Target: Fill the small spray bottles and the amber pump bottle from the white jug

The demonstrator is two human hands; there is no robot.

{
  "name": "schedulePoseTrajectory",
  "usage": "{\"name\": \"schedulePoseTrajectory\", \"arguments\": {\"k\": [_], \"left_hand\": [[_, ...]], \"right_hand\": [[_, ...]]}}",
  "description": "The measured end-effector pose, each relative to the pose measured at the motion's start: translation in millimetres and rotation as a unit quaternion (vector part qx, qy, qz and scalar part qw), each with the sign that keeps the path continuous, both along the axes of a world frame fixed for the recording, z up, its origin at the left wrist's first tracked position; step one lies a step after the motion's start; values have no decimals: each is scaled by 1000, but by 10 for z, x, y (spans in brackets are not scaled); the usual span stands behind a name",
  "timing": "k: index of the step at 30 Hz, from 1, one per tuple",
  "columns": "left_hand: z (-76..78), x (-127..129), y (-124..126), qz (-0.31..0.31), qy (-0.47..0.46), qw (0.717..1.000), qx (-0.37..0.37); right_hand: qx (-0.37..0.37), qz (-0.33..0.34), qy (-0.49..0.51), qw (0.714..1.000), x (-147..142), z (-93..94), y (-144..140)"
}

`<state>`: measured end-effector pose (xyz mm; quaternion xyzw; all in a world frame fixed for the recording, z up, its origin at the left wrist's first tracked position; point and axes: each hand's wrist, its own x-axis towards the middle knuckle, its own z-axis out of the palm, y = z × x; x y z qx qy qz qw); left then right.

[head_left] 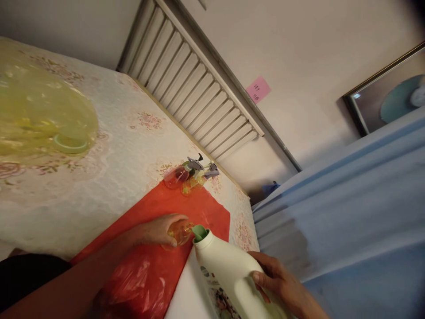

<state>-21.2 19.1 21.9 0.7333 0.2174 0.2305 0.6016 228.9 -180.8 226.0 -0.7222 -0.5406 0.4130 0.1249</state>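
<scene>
My left hand (162, 230) is wrapped round a small see-through bottle (181, 232) that looks orange over the red sheet. In my right hand (274, 279), gripped by its handle, is a large cream-white detergent jug (226, 261) with a green pouring spout (200, 232). The jug is tilted, and its spout meets or nearly meets the bottle's mouth; whether liquid is flowing I cannot tell. Beneath the bottle lies a red plastic sheet or bag (186, 204). At its far edge are two see-through spray bottles, one reddish (177, 176) and one yellowish (194, 182), with grey trigger heads.
A flowered cloth (126, 146) covers the table. On the left sits a big yellow see-through plastic bag (43, 106) with a pale green ring (70, 144) at it. A radiator (195, 84) runs along the wall behind. Blue fabric (348, 199) hangs on the right.
</scene>
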Motion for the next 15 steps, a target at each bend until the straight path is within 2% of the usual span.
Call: {"name": "schedulePoseTrajectory", "arguments": {"k": [10, 15], "left_hand": [[-2, 10, 21, -21, 9, 999, -28], [-122, 47, 62, -24, 8, 1000, -17]], "right_hand": [[6, 2, 0, 1000, -41, 34, 19], [10, 0, 11, 1000, -65, 51, 30]]}}
